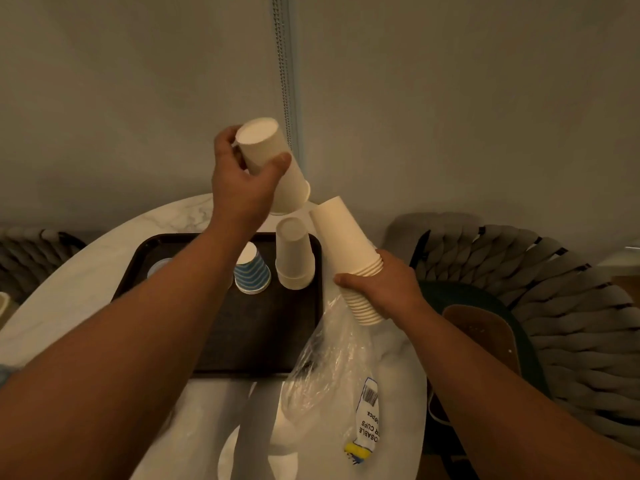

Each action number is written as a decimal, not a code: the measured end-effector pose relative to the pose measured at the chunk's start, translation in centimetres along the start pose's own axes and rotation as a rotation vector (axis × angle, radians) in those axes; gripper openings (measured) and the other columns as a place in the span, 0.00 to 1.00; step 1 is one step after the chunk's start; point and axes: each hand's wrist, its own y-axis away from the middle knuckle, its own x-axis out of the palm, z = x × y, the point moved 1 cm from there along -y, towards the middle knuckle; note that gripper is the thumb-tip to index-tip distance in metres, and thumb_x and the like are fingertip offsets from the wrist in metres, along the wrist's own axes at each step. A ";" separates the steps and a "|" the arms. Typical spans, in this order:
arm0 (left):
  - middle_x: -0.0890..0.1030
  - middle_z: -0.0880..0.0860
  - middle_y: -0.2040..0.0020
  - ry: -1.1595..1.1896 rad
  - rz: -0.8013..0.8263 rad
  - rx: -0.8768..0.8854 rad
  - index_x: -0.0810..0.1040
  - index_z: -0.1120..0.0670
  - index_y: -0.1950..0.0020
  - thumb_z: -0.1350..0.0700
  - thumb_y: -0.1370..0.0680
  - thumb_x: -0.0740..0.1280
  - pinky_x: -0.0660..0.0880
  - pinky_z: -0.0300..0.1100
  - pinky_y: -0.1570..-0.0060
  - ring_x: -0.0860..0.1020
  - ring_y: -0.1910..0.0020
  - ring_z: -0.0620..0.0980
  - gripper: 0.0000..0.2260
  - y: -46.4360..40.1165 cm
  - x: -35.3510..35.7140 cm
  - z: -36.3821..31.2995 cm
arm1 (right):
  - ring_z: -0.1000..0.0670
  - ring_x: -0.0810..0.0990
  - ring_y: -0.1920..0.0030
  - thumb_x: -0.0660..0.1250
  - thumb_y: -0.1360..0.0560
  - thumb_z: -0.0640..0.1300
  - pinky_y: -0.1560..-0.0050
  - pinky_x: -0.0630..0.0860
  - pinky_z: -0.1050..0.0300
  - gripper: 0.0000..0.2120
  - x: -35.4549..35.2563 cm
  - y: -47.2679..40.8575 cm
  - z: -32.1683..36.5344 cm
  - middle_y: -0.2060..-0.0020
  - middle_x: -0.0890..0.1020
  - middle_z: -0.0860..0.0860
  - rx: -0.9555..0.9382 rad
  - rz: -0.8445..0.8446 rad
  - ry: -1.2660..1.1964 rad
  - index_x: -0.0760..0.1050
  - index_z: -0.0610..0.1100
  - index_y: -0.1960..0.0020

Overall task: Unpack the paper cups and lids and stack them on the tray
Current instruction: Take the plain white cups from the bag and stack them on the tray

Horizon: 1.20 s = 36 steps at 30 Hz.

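Fingers of the right hand [384, 289] are curled round the rims of a long stack of white cups [346, 258], bottoms tilted up and away, held just past the tray's right edge. From the lower end of that stack a clear plastic bag [329, 368] hangs down, nearer than the tray [263, 337], its printed label [369, 417] lying over the pale marble tabletop [79, 268].

Fingers of the left hand [242, 178] are clamped on a single white cup [273, 161], thumb on its near side, bottom turned toward the camera, raised high above the tray's far edge and tilted so its mouth points down toward the top of the right hand's stack; the two are near but apart.

On the dark tray, toward its far right corner, stands an upside-down stack of white cups [294, 254]. Just left of it stands an upside-down stack of blue-striped cups [251, 271]. Further left on the tray a pale round thing [157, 266] is partly hidden by the left forearm.

Right of the tray, off the tabletop, a woven chair [554, 306] holds a dark cushion [485, 327]. Beyond the tray a bead chain [285, 64] hangs down the wall.
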 end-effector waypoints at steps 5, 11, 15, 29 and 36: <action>0.74 0.48 0.43 -0.277 0.153 0.108 0.69 0.49 0.36 0.54 0.27 0.74 0.78 0.45 0.51 0.76 0.47 0.51 0.23 2.2 0.3 3.5 | 0.53 0.75 0.49 0.79 0.40 0.60 0.53 0.72 0.58 0.37 -0.1 -0.2 -0.8 0.48 0.76 0.55 0.009 0.002 -0.037 0.71 0.50 0.36; 0.69 0.54 0.29 -0.538 0.313 0.046 0.75 0.55 0.38 0.51 0.25 0.72 0.72 0.54 0.36 0.69 0.33 0.55 0.18 3.8 0.8 7.7 | 0.52 0.74 0.48 0.79 0.40 0.59 0.51 0.73 0.56 0.37 -0.1 -0.4 -1.1 0.48 0.75 0.55 0.024 0.011 -0.032 0.71 0.50 0.36; 0.61 0.50 0.23 -0.646 0.431 -0.056 0.74 0.49 0.33 0.44 0.24 0.69 0.70 0.58 0.34 0.64 0.27 0.55 0.21 4.4 0.2 9.5 | 0.51 0.76 0.48 0.79 0.40 0.60 0.51 0.74 0.56 0.36 0.0 -0.3 -1.2 0.47 0.76 0.54 0.035 0.029 -0.026 0.72 0.50 0.37; 0.81 0.57 0.47 0.286 0.131 -0.523 0.73 0.59 0.37 0.55 0.29 0.76 0.81 0.47 0.54 0.82 0.51 0.53 0.24 8.4 4.6 1.9 | 0.47 0.83 0.48 0.80 0.41 0.53 0.42 0.79 0.43 0.29 0.3 0.8 2.5 0.50 0.85 0.48 -0.038 0.426 -0.353 0.78 0.48 0.41; 0.80 0.52 0.48 0.190 -0.019 -0.528 0.72 0.53 0.41 0.48 0.29 0.76 0.78 0.48 0.49 0.80 0.49 0.50 0.23 8.4 4.9 2.2 | 0.52 0.79 0.49 0.79 0.42 0.63 0.47 0.77 0.53 0.36 0.7 1.2 3.4 0.49 0.81 0.55 -0.150 0.113 0.109 0.74 0.50 0.40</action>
